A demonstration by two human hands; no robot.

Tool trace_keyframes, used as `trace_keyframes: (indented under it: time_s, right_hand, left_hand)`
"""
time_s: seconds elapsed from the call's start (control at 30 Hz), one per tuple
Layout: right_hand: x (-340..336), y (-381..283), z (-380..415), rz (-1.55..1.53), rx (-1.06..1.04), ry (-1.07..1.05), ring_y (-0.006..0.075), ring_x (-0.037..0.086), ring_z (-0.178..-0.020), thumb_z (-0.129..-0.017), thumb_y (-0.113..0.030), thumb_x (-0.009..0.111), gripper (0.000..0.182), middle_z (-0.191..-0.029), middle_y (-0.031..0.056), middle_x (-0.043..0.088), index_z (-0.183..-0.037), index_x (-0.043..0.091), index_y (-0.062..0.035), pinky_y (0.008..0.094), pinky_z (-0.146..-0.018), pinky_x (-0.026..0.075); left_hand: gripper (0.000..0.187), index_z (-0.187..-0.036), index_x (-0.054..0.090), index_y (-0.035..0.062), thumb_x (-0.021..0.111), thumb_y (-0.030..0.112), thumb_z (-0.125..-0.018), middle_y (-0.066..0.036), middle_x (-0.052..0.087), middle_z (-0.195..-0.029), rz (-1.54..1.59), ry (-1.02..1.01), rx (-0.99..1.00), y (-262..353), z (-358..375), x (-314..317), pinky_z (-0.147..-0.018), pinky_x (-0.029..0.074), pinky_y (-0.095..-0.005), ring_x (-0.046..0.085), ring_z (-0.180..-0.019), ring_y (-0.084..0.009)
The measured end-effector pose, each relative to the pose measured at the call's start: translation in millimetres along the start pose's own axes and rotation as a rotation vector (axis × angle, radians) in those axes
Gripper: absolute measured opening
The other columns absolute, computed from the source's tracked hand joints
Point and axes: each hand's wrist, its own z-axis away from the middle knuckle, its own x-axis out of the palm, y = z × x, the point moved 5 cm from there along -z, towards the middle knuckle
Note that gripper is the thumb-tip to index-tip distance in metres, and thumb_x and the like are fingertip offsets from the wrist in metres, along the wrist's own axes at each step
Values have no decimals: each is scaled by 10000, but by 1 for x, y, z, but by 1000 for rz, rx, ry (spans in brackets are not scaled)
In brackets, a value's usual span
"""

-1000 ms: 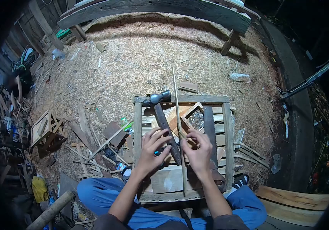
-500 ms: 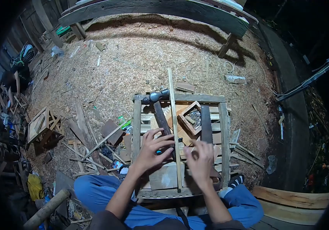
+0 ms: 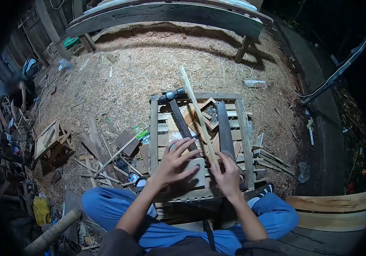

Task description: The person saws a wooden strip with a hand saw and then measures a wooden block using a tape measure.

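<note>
My right hand (image 3: 227, 176) grips the near end of a long thin wooden strip (image 3: 198, 109), which slants away over the slatted wooden table (image 3: 154, 128). My left hand (image 3: 176, 164) is open, fingers spread, above a small flat board (image 3: 195, 177) at the table's near side. A dark object, perhaps a pencil or pen, pokes out by its fingertips; I cannot make out whether they touch it. Beyond lies a hammer (image 3: 182, 119), its metal head at the far left corner. A small wooden box (image 3: 212, 124) with nail-like bits stands behind the strip. A saw (image 3: 225, 132) lies right of it.
Wood scraps (image 3: 102, 158) litter the ground left of the table, beside a small wooden frame (image 3: 48, 143). A large bench (image 3: 166, 15) spans the far side. Planks (image 3: 332, 209) lie at the lower right. Another person (image 3: 20, 91) is at the far left.
My right hand has closed on the strip. Its near end has been drawn up off the table's front edge, and the strip now slants more to the left. My left hand remains spread.
</note>
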Motion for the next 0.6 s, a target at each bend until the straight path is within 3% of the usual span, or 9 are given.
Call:
trace_keyframes:
  time_s: [0.1,0.17,0.2,0.3,0.37,0.6]
  right_hand:
    - [-9,15,14,121,-149,8,381,698,-867,-949,-177,718,378,-993,207,723,-1290,682,-18,463,-794,538]
    - [-24,15,16,72,-27,-60,405,718,-928,-976,-187,693,382,-1073,209,738,-1311,665,-7,476,-832,557]
    - [-28,20,18,44,-10,-49,407,720,-954,-985,-184,686,381,-1106,216,736,-1319,658,-3,477,-846,560]
    - [-33,34,25,28,10,-46,391,728,-996,-1008,-172,666,386,-1178,224,729,-1352,636,-1,459,-875,564]
    - [-34,41,33,-53,34,34,176,655,-734,-998,-120,686,412,-910,122,711,-1393,639,-14,332,-676,529]
    - [-37,38,46,-175,102,20,120,618,-737,-1031,-134,661,369,-919,68,672,-1377,601,-23,295,-658,504]
  left_hand:
    - [636,-1405,673,166,839,396,-836,-134,534,-1567,-119,-32,67,20,13,1,-1232,287,-476,470,-1463,-327]
    - [693,-1429,650,165,841,445,-825,-142,543,-1547,-86,-145,29,24,27,5,-1227,285,-482,480,-1452,-314]
    - [826,-1497,577,128,843,491,-804,-143,546,-1530,-112,-171,25,24,35,8,-1221,285,-490,490,-1435,-308]
    - [942,-1550,498,80,848,508,-788,-137,546,-1521,-147,-117,-37,19,56,6,-1211,294,-491,496,-1419,-316]
    - [1001,-1567,461,51,852,529,-779,-156,522,-1544,-226,-134,-28,16,65,7,-1208,303,-486,479,-1429,-329]
    - [951,-1545,504,76,844,555,-797,-164,484,-1583,-282,-135,-10,27,62,6,-1216,301,-498,449,-1465,-337]
